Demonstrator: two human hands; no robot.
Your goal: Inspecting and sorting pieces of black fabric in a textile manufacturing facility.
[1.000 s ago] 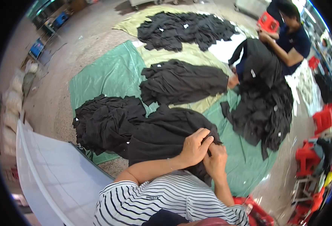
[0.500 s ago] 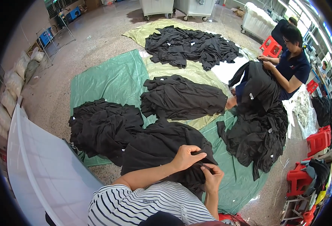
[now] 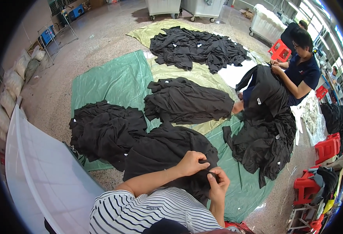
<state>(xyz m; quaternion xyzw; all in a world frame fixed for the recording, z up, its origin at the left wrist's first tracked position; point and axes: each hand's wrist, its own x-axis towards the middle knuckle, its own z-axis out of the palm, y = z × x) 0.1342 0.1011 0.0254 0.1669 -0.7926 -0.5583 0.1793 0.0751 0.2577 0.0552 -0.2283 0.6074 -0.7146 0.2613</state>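
Across my lap lies a black garment [image 3: 159, 146], its cloth bunched toward my hands. My left hand [image 3: 193, 163] is closed in a pinch on its edge, thumb pressed against the fingers. Just to the right and a little nearer, my right hand [image 3: 219, 184] pinches the same edge between thumb and forefinger. A short stretch of dark cloth runs between the two pinches. Its seam detail is too dark to make out. Left of the garment, a heap of black clothes [image 3: 105, 128] touches it.
A longer black clothes pile [image 3: 189, 100] lies ahead, another pile [image 3: 198, 48] beyond it, on green [image 3: 109, 78] and yellowish sheets. At right a seated co-worker [image 3: 302, 74] handles black cloth [image 3: 267, 87]. Red stools [image 3: 307, 187] line the right side; a white bin [image 3: 43, 175] stands near left.
My left thumb has bent down onto the cloth, and my right hand has shifted slightly up and left, closer to it. The view has drifted a little; the piles stay put.
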